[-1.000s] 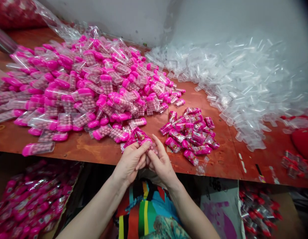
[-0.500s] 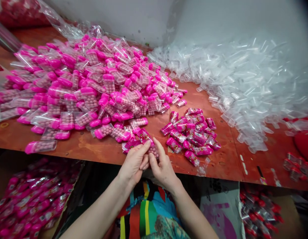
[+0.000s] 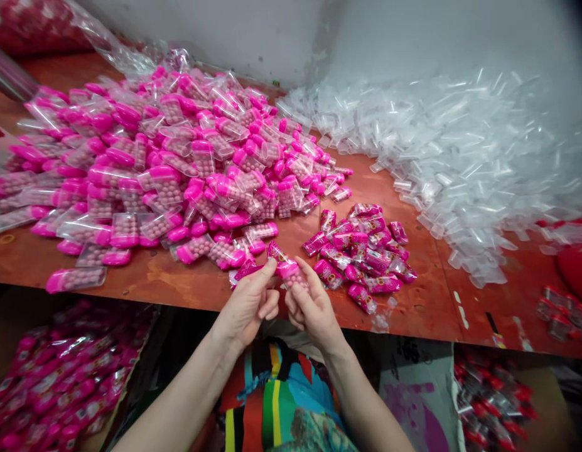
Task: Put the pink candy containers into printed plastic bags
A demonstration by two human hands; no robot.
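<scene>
Between the thumb and fingers of my right hand (image 3: 314,307) is a small clear candy container (image 3: 291,273) with a pink cap and pale pink balls inside. My left hand (image 3: 250,298) is closed, its thumb pressed against a printed pink wrapper sleeve (image 3: 275,251) at the capped end of that container. Just behind the left thumb, more printed sleeves (image 3: 246,270) lie on the table. To the left spreads a big heap of pink-capped candy containers (image 3: 177,169). A smaller pile of containers in printed pink wrap (image 3: 366,251) lies right of my hands.
Clear plastic empties (image 3: 451,157) form a wide heap at the right against the wall. Below the wooden table's (image 3: 427,307) front edge, a box of wrapped pink containers (image 3: 69,376) stands left and a box of red-capped pieces (image 3: 491,402) right. A small knife (image 3: 495,329) lies near the edge.
My hands have drawn slightly apart. The pink cap of the container shows now between them, and the printed sleeve has shifted slightly at my left thumb.
</scene>
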